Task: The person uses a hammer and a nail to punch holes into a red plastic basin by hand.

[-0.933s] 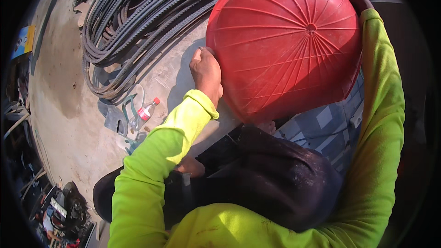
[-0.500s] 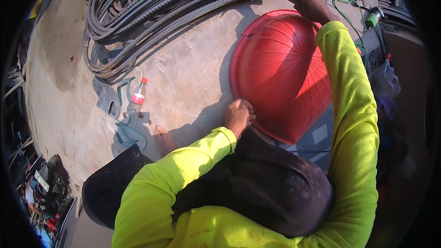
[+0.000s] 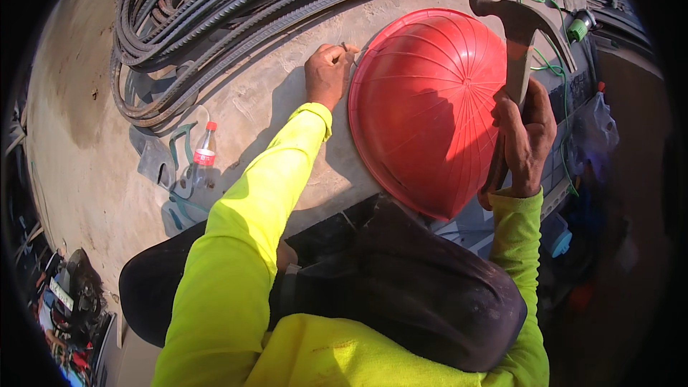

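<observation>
A red ribbed plastic basin (image 3: pixel 423 115) lies upturned in front of me, its domed underside facing up. My right hand (image 3: pixel 529 132) is closed around the handle of a claw hammer (image 3: pixel 519 25). The hammer's head points up and away, above the basin's right side. At the basin's far left rim, my left hand (image 3: pixel 328 75) is closed with thumb and fingers pinched together. Something thin seems to stick out of that pinch toward the rim, too small to name.
Bent ribbed steel bars (image 3: pixel 236 25) lie across the far side. On the left, a clear bottle with a red cap (image 3: pixel 205 154) stands by a pair of sandals (image 3: pixel 183 150). At far right are a green cord (image 3: pixel 565 93), its green connector (image 3: pixel 579 26) and a plastic bag (image 3: pixel 598 125).
My left hand has moved away from me along the rim, from the near left to the far left. My right hand has come back nearer, raising the hammer upright.
</observation>
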Demonstrator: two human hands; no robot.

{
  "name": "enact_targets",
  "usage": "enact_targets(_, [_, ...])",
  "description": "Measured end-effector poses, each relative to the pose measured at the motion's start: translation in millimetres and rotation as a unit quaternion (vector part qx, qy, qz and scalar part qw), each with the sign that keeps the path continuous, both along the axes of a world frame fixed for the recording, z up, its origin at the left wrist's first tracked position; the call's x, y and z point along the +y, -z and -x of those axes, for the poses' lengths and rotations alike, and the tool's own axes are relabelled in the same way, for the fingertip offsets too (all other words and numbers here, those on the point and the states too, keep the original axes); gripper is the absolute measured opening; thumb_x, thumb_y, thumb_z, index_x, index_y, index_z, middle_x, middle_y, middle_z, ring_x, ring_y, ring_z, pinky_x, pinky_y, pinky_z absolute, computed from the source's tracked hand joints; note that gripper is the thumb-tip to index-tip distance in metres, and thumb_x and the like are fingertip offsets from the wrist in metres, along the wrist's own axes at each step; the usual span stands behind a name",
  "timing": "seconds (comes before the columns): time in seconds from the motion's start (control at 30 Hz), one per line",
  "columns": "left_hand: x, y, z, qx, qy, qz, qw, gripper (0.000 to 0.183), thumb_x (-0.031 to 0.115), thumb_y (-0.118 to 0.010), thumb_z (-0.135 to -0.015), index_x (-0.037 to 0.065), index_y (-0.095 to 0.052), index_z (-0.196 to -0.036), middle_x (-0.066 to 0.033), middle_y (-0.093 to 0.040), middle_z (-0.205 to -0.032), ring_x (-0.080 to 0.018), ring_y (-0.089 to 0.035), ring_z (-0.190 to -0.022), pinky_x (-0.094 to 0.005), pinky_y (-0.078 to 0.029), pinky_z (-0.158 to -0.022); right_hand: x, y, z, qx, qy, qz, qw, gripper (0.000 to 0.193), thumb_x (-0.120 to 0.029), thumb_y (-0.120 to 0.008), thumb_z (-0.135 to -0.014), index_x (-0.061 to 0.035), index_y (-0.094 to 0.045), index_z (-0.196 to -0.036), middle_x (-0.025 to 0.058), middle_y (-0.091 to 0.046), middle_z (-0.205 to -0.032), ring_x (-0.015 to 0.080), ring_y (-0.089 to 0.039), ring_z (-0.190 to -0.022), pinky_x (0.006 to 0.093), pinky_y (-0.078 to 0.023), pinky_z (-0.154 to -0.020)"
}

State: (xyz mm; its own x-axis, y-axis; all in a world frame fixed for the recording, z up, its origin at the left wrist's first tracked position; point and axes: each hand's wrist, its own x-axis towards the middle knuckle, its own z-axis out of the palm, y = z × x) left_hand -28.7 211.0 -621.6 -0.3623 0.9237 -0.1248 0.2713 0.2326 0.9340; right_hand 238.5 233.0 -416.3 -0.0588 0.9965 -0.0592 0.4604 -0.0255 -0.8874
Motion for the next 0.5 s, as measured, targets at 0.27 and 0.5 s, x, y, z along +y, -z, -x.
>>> enact_targets(0.27, [15,3,-19,0.023,0.015,-0.034,0.999,0.013,0.009,-0.067,-0.084,0.003,-0.076,-0.092,-0.0092,-0.073,-0.089,-0.0154,-0.069,-0.078,-0.0283,-0.053,-0.072,-76,-18,24,0.163,-0.009,0.072,0.984,0.058,-0.002,-0.055,-0.098,0.0037,-0.030,-0.151,0.0057,-0.060,-0.088,0.0083,-0.056,-0.066,0.0235,-0.046,-0.059])
enact_targets(0.5, [25,2,-22,0.070,0.062,-0.071,0.993,0.014,0.008,-0.069,-0.083,0.005,-0.075,-0.095,-0.0104,-0.074,-0.089,-0.0227,-0.071,-0.079,-0.0302,-0.054,-0.073,-97,12,27,0.040,-0.113,0.108,0.987,0.068,0.005,-0.051,-0.092,0.0025,-0.026,-0.155,0.0122,-0.060,-0.098,0.0174,-0.059,-0.077,0.0279,-0.048,-0.073])
